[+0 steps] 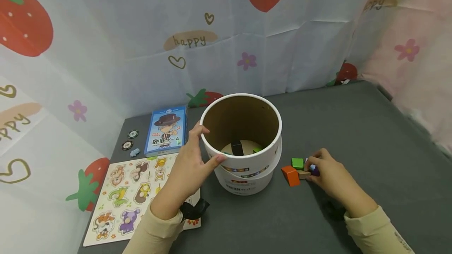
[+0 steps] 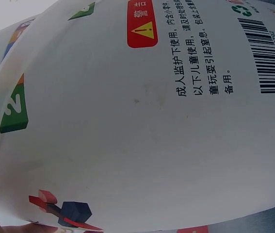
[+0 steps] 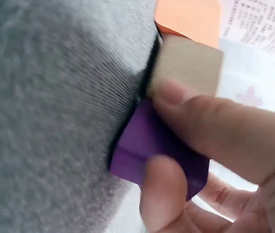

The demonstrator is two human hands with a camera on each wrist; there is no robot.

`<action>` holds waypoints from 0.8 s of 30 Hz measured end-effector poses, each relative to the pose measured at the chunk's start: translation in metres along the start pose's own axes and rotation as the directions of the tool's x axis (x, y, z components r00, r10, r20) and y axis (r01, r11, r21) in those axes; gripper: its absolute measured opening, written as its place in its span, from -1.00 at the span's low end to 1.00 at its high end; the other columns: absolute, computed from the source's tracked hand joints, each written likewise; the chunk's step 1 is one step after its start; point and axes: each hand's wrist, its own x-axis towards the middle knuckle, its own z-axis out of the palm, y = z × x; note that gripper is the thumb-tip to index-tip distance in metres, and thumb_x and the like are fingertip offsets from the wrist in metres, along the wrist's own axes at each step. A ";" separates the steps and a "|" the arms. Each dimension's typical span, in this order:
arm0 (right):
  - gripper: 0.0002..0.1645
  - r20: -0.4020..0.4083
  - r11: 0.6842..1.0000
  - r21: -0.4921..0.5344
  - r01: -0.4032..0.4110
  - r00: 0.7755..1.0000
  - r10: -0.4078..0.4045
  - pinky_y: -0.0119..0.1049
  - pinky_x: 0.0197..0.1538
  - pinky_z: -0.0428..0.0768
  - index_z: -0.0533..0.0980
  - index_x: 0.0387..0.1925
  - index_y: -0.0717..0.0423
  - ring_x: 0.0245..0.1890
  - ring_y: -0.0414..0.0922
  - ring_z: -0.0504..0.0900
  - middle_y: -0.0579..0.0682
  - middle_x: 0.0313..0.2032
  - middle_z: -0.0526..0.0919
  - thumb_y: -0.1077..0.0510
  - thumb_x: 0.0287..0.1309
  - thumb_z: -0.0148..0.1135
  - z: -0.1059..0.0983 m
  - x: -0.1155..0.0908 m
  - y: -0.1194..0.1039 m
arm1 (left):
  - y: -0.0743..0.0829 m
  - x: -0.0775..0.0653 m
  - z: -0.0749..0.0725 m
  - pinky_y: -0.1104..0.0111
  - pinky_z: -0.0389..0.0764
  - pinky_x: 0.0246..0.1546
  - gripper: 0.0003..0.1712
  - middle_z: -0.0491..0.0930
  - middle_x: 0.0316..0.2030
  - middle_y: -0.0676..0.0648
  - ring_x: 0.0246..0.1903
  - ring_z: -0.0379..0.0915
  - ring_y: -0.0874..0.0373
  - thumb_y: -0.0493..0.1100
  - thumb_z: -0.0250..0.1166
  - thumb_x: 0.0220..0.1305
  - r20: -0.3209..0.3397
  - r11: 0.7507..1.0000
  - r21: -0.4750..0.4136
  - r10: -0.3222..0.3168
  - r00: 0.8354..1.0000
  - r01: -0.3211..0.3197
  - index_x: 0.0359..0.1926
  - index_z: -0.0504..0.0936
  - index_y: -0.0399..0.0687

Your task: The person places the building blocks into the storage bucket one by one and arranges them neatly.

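Note:
A white round bucket [image 1: 243,181] stands on the grey table, with a dark block [image 1: 237,148] and a bit of green inside. My left hand [image 1: 190,164] grips its rim at the near left, thumb and fingers spread along the edge. To the right of the bucket, my right hand [image 1: 330,171] pinches a purple block [image 3: 152,141] between thumb and finger. The thumb tip also overlaps a plain wooden block [image 3: 188,65] beside it. An orange block [image 1: 291,175] and a green block [image 1: 297,163] lie just left of these. In the left wrist view, the bucket's printed wall [image 2: 127,131] fills most of the picture.
Left of the bucket lies a board with animal pictures [image 1: 121,175]. Behind it are a blue game box [image 1: 166,128], two round chips [image 1: 133,134] and a small light-blue piece [image 1: 135,152]. A strawberry-patterned cloth [image 1: 226,66] hangs along the table's back and sides.

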 end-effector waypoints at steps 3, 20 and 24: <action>-0.70 -0.028 1.000 0.026 -0.004 1.000 0.005 -0.12 -0.40 0.54 0.56 -0.43 -0.02 -0.40 -0.04 0.58 0.18 -0.15 0.44 0.35 -0.16 0.51 -0.004 0.000 0.000 | 0.000 0.001 -0.001 -0.07 0.43 -0.03 -0.11 -0.10 0.47 0.03 0.19 0.31 -0.14 0.51 0.09 0.10 -0.002 1.000 0.000 -0.002 1.000 0.002 0.26 0.07 0.15; -0.52 -0.487 0.962 0.178 0.209 0.868 -0.099 -0.72 -0.15 0.38 0.54 -0.23 0.19 -0.20 -0.14 0.52 0.07 -0.04 0.36 0.44 -0.28 0.53 -0.101 0.038 -0.102 | 0.001 0.003 0.002 -0.02 0.45 -0.06 -0.13 -0.02 0.45 0.02 0.07 0.42 -0.09 0.48 0.14 0.09 -0.011 1.000 0.000 -0.001 1.000 0.001 0.25 0.09 0.15; -0.56 -0.447 0.927 0.116 0.356 0.852 -0.271 -0.59 -0.23 0.47 0.60 -0.19 0.08 -0.31 -0.27 0.51 -0.11 -0.17 0.50 0.24 -0.20 0.56 -0.109 0.055 -0.131 | -0.001 0.002 0.002 -0.02 0.46 -0.07 -0.13 -0.02 0.45 0.03 0.07 0.42 -0.08 0.46 0.16 0.10 -0.015 1.000 -0.002 -0.015 1.000 0.015 0.25 0.09 0.16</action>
